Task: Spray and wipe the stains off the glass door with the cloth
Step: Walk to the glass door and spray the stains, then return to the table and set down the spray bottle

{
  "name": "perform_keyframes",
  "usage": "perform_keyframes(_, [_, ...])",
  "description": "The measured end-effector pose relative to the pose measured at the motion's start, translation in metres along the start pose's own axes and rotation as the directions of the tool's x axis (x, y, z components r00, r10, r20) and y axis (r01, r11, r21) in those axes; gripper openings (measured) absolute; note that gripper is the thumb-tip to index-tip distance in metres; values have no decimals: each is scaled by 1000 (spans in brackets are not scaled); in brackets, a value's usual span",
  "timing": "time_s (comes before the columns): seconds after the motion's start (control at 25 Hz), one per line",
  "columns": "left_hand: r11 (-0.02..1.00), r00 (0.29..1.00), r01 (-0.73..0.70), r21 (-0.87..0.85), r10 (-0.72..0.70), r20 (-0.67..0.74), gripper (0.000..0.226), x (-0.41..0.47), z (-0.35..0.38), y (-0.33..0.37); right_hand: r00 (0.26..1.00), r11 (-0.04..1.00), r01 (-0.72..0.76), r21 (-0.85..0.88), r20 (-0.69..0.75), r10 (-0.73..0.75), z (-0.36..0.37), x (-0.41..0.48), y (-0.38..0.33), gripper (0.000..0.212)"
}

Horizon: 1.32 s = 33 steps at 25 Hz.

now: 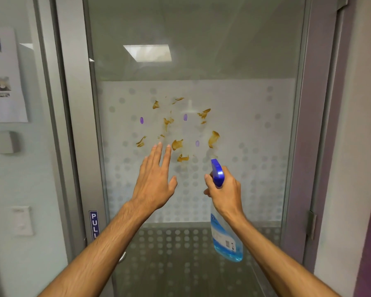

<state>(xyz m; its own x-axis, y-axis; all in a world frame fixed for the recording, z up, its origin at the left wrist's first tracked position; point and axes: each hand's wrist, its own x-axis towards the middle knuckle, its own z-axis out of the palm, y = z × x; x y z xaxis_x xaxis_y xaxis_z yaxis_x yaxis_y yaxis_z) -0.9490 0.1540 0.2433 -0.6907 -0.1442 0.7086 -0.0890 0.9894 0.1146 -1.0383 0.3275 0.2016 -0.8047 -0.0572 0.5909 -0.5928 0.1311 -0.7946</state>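
A glass door (255,125) with a frosted dotted band fills the view. Several brown stains (177,144) are smeared across the band's middle, among three purple dots. My right hand (226,189) grips the neck of a clear spray bottle (225,236) holding blue liquid; its blue nozzle (216,171) points up at the stains, just below them. A faint mist hangs near the nozzle tip. My left hand (155,179) is raised flat, fingers apart, fingertips close to the glass beside the stains, holding nothing. No cloth is in view.
The grey metal door frame (77,146) stands at the left with a blue PULL label (94,225). A paper notice (3,76) and a wall switch (22,220) are on the left wall. A door hinge (311,225) sits on the right frame.
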Motion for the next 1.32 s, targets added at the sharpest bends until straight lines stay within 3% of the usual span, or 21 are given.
perform_keyframes(0.4, [996,988,91,16,-93,124,88,-97,1,-31,967,955,-168,242,228,113,33,-76,3,12])
perform_keyframes(0.8, [930,921,358,84,-366,132,87,-267,-62,-85,857,903,-258,345,513,49,98,-197,-33,13])
perform_keyframes(1.12, [758,757,608,237,-643,115,72,-454,-182,-117,689,850,-364,381,724,-30,157,-365,-101,13])
perform_keyframes(1.32, [583,603,727,363,-795,68,63,-577,-275,-121,523,802,-464,377,847,-96,185,-488,-166,8])
